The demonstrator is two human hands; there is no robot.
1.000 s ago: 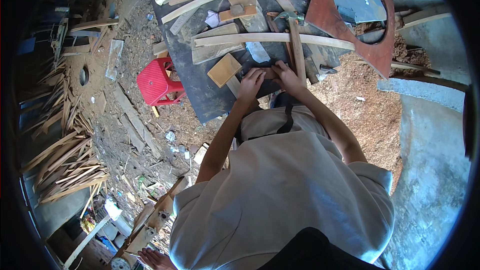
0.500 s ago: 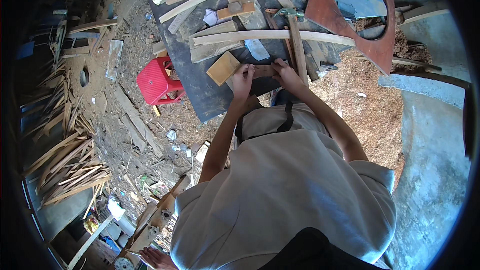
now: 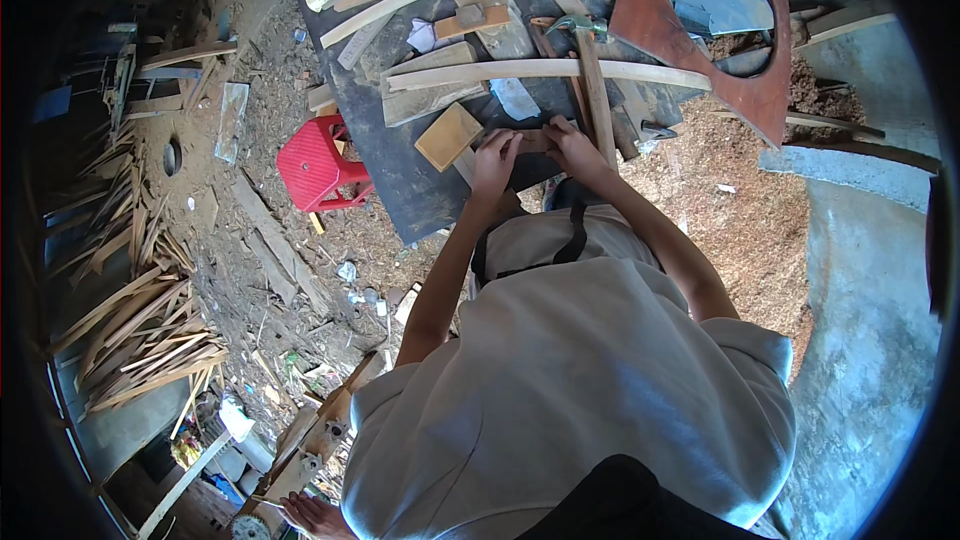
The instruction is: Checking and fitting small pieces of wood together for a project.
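My left hand [image 3: 494, 164] and my right hand [image 3: 578, 151] meet over the near edge of a dark work table [image 3: 385, 178]. Between them is a small flat brown piece [image 3: 535, 142], gripped at either end; its material is hard to make out. The fingers of both hands are closed, and they partly cover it. A rectangular wooden block [image 3: 448, 137] lies just left of my left hand. Beyond my fingers are a scrap of pale blue paper or cloth [image 3: 514, 98] and a long curved wooden strip [image 3: 550, 70]. A narrow upright-lying wooden bar [image 3: 596, 100] reaches toward my right wrist.
A red-brown wooden panel with a large cutout [image 3: 640, 15] leans at the right. A red plastic stool [image 3: 312, 162] stands left of the table. Wood shavings [image 3: 740, 230] cover the floor at right; wood offcuts [image 3: 150, 340] are piled at left. Another person's hand [image 3: 312, 515] shows at lower left.
My left hand has shifted slightly right along the brown piece, its fingers now lying lower. My right hand has hardly moved and still grips the other end.
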